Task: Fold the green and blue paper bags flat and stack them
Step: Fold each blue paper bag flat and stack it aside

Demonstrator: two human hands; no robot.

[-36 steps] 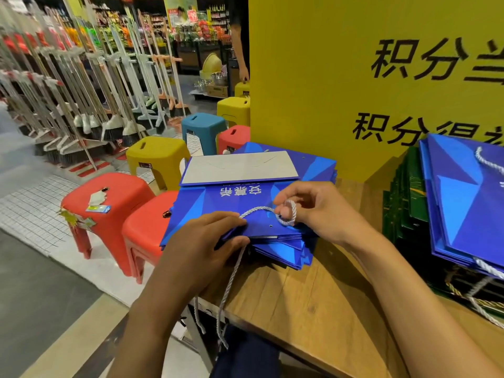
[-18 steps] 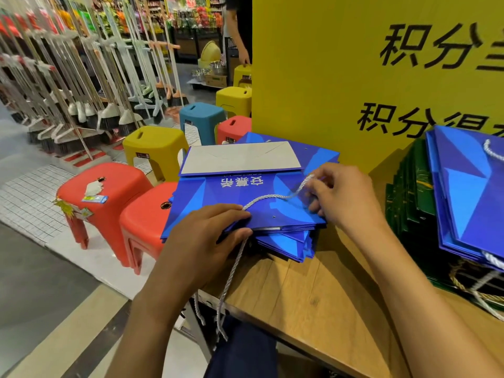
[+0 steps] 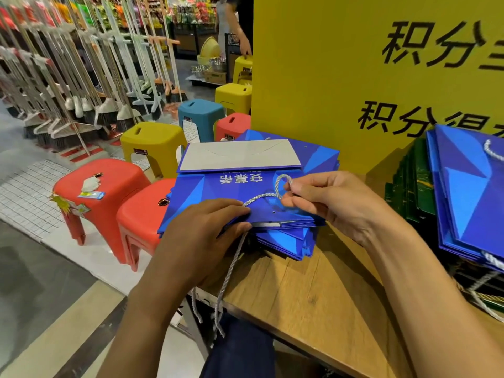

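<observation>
While left grip (image 3: pixel 201 236) clamps blue bag (image 3: pixel 207 188), lying crosswise, mouth nearward, right grip (image 3: pixel 327 200) pinches cord (image 3: pixel 257 198).

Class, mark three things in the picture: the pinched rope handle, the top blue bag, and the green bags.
rope handle (image 3: pixel 276 185), head view, left side of its loop.
top blue bag (image 3: pixel 196 203), head view, blue face left of the lettering.
green bags (image 3: pixel 409 186), head view, middle of the pile.

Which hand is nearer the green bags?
Right. The right hand pinches the rope handle left of the green bags; the left hand grips the blue bag farther left.
</observation>
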